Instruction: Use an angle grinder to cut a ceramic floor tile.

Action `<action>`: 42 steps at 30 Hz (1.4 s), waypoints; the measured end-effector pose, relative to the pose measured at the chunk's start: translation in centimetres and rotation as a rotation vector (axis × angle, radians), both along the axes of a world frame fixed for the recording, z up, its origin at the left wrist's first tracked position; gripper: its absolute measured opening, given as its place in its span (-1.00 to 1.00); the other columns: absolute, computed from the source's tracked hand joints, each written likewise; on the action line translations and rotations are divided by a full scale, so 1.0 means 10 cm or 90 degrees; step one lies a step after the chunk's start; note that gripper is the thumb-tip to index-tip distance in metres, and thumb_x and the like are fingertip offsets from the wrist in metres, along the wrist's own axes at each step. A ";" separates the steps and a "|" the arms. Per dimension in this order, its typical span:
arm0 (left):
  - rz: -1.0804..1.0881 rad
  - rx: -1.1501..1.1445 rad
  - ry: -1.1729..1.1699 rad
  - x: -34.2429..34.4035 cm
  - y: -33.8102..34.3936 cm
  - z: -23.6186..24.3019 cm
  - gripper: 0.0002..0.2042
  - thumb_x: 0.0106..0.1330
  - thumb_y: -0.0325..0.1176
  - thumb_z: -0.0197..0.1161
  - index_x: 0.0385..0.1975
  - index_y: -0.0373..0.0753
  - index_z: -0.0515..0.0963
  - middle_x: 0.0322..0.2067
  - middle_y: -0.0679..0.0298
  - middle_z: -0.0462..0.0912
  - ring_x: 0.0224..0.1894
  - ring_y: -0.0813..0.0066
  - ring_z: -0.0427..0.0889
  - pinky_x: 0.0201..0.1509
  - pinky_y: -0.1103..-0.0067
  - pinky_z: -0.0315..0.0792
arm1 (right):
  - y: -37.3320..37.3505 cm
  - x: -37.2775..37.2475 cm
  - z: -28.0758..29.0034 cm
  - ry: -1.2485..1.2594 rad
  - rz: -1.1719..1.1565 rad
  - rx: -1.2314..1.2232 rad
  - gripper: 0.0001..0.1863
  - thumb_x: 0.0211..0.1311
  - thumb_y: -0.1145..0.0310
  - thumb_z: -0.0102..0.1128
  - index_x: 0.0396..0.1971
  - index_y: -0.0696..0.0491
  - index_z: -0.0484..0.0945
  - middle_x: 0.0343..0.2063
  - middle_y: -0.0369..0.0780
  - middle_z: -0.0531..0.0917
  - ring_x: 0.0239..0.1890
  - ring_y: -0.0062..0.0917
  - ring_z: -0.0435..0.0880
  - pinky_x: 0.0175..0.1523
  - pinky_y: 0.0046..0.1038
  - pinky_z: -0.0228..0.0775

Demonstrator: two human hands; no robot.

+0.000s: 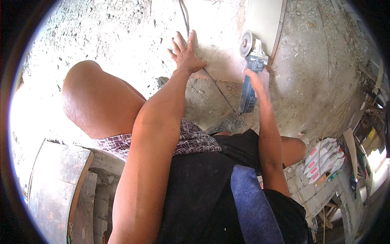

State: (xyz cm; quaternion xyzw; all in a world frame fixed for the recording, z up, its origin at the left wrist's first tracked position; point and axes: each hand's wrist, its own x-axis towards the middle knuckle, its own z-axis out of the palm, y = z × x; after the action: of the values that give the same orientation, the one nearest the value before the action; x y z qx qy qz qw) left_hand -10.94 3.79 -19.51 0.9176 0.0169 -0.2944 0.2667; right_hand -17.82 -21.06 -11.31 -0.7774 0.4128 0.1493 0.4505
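Note:
My right hand [256, 84] is wrapped round the blue-grey body of an angle grinder [247, 96]. Its round disc [245, 43] points away from me, beside a pale flat panel [264, 16] with a brown edge. I cannot tell whether the disc is spinning or touches the panel. A dark power cord [219, 91] runs from the grinder's rear end toward my left hand [186, 57] and shows again beyond it. That hand is stretched out with its fingers spread, over the cord and near the rough ground; whether it touches either is unclear.
Rough, gravelly ground [122, 32] lies ahead and to the left. White packs with red marks [323, 160] are stacked at the lower right, near loose boards [350, 150]. Large curved-looking panels [57, 183] stand at the lower left. My bare knee [87, 97] is left of my arm.

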 end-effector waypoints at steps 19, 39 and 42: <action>0.007 0.009 0.015 0.02 -0.01 0.07 0.31 -0.30 0.06 0.60 0.52 0.35 -0.21 0.52 -0.01 -0.53 0.54 -0.12 -0.58 0.53 -0.08 -0.51 | 0.04 -0.01 0.03 0.041 -0.014 -0.015 -0.55 -0.23 0.30 0.42 -0.25 0.20 0.67 -0.39 -0.17 0.73 -0.35 -0.46 0.66 -0.20 -0.38 0.49; 0.005 -0.008 -0.026 0.00 0.02 -0.02 0.37 -0.33 0.13 0.65 0.50 0.41 -0.29 0.52 -0.10 -0.48 0.53 -0.15 -0.60 0.48 -0.17 -0.49 | 0.08 0.05 0.06 0.041 -0.013 -0.029 -0.55 -0.20 0.31 0.41 -0.23 0.22 0.65 -0.38 -0.16 0.73 -0.35 -0.47 0.67 -0.19 -0.39 0.49; 0.013 -0.014 -0.022 0.00 -0.01 0.00 0.37 -0.32 0.13 0.65 0.51 0.40 -0.28 0.52 -0.11 -0.46 0.53 -0.14 -0.60 0.48 -0.17 -0.50 | 0.02 -0.08 -0.02 0.007 0.022 -0.002 -0.64 -0.09 0.39 0.38 -0.23 0.20 0.61 -0.45 -0.21 0.68 -0.50 -0.48 0.63 -0.36 -0.38 0.49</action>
State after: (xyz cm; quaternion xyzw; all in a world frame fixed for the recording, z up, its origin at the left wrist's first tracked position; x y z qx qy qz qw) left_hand -10.91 3.71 -19.54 0.9194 0.0182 -0.2759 0.2796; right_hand -18.63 -20.87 -11.52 -0.7844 0.4020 0.1604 0.4444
